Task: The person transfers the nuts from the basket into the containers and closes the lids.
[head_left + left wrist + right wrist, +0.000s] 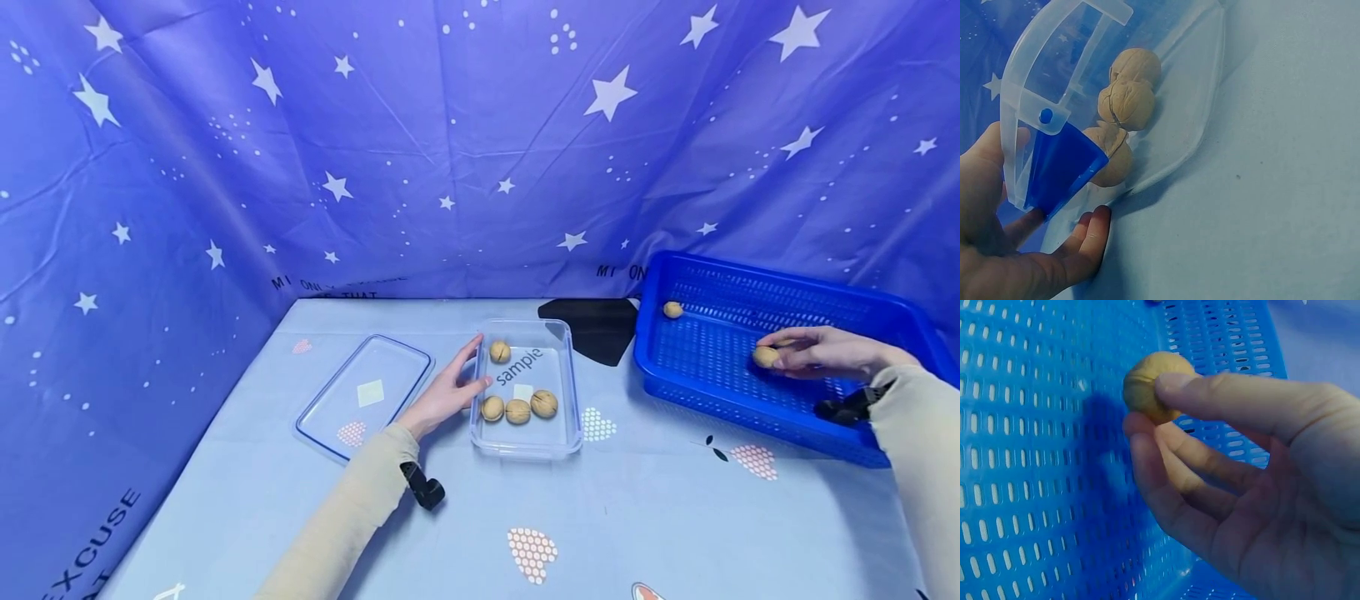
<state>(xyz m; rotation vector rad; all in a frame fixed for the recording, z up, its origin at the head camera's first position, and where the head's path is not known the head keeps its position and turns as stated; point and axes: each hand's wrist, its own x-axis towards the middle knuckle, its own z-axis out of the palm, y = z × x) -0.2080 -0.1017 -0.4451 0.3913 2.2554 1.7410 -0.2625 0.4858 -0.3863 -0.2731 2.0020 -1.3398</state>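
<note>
My left hand [442, 398] is at the left wall of a clear plastic box [566, 446]. Its thumb hooks over the rim and its other fingers lie along the outside, so it grips that wall. Inside the box, a walnut [499, 352] sits near the far left corner, and three more, including a middle walnut [517, 411], line the near side. Over the blue basket [750, 417], my right hand [825, 354] pinches a walnut [1154, 387] between thumb and fingertips. Another walnut [672, 310] lies in the basket's far left corner.
A clear lid with a blue seal [337, 425] lies flat left of the box. Light blue cloth [450, 533] covers the table. Behind stands a blue star-patterned curtain [465, 117]. The basket's raised walls surround the right hand's area.
</note>
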